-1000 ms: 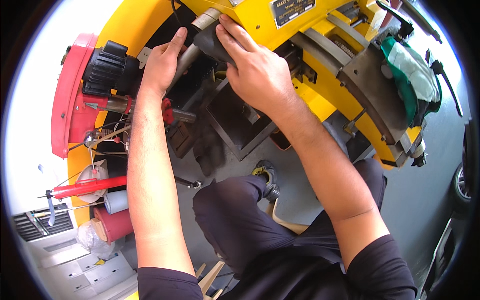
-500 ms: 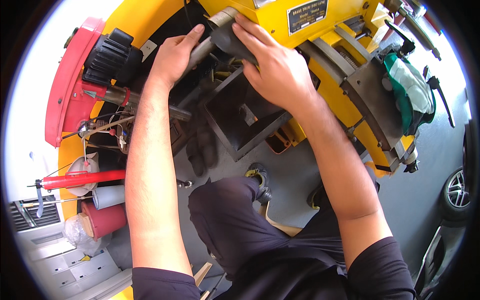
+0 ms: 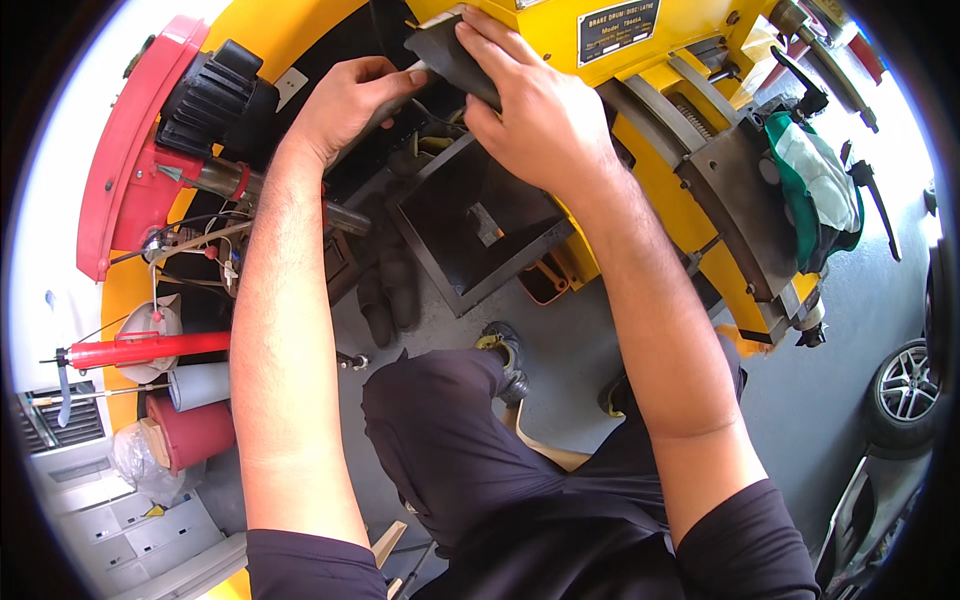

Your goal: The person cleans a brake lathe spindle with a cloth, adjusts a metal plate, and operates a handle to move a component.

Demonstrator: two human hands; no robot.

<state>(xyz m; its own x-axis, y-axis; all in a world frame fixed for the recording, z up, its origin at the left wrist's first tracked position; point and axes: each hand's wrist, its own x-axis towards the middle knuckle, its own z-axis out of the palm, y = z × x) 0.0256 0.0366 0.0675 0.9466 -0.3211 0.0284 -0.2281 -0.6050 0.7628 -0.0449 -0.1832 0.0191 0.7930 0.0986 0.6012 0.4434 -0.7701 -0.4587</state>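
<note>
My right hand (image 3: 545,120) is closed over a dark grey flexible sheet (image 3: 450,60), its fingers pressed flat along the sheet's right side. Behind the sheet, only a pale sliver of a metal cylinder on the yellow machine (image 3: 545,35) shows. To its left, my left hand (image 3: 345,105) wraps round a grey metal rod (image 3: 350,150), thumb pointing toward the sheet. The rod's upper end lies close to the sheet's lower left corner; I cannot tell whether they touch. A dark open-topped metal bin (image 3: 470,285) stands below both hands.
A red machine (image 3: 125,190) with a black motor (image 3: 215,100) stands left, above a red cylinder (image 3: 150,350) and a red bucket (image 3: 195,435). Right, a green-and-white cloth (image 3: 815,190) hangs over the yellow machine's black levers. A car wheel (image 3: 905,385) is at the far right.
My left hand has shifted slightly left and its fingers have curled further round the rod. My right hand and the sheet moved slightly up and left, covering more of the metal cylinder.
</note>
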